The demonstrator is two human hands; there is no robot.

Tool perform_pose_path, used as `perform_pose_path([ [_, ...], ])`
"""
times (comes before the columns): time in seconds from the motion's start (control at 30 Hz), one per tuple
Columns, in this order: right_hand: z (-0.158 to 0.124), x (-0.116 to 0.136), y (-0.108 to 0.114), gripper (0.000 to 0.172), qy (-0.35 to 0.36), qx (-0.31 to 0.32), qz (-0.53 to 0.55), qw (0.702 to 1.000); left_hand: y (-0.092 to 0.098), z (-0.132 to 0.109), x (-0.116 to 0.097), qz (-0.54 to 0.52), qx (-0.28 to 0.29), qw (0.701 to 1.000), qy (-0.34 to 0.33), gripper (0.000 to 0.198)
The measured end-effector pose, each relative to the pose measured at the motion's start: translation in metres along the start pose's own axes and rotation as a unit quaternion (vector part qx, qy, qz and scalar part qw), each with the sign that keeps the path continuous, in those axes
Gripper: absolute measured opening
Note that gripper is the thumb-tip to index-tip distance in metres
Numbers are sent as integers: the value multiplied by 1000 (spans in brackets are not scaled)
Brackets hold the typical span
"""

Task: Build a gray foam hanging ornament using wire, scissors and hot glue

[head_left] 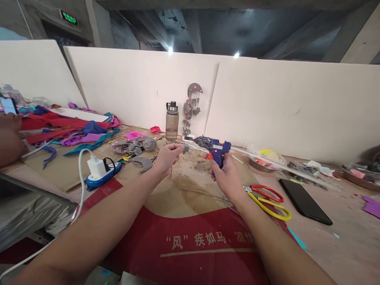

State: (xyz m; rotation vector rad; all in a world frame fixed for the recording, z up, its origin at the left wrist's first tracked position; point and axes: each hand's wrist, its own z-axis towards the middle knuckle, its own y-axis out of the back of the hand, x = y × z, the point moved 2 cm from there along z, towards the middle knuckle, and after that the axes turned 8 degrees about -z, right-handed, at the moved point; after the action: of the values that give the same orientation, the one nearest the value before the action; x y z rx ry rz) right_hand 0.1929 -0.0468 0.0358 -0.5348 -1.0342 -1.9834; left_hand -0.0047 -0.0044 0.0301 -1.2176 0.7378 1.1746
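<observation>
I have my bare left forearm (103, 220) and bare right forearm (280, 241) extended from the lower corners, angling inward toward the middle. My left hand (168, 159) points rightward in a pinch, while my right hand (226, 176), level with it, curls into a grip.

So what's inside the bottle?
The bottle has some liquid in its lower part; I can't tell what kind. The dark lid covers the top, so whatever is right under it can't be seen.
</observation>
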Motion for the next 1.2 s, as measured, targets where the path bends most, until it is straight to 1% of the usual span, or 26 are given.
perform_pose_path([
  [0.1,-4,1,-2,30,22,22,-23,999,1,1,0,-1,-16,1000,-3,30],
  [0.2,-6,3,-2,37,48,26,-46,997,1,2,0,-8,-26,1000,1,30],
  [0.37,-8,8,0,43,78,26,-89,993,0,1,0,-10,-24,1000,4,29],
  [0.57,-8,10,-1,41,71,36,-109,991,-2,-2,0,2,-10,1000,2,30],
  [0.67,-9,10,-2,43,69,35,-121,990,-3,-3,-1,4,-4,1000,-3,31],
  [0.93,-10,13,-3,44,44,44,-152,986,-3,-5,-2,10,-3,1000,-1,32],
  [1.2,-11,14,-3,45,35,62,-171,983,-3,-4,-1,17,-8,1000,-1,29],
])
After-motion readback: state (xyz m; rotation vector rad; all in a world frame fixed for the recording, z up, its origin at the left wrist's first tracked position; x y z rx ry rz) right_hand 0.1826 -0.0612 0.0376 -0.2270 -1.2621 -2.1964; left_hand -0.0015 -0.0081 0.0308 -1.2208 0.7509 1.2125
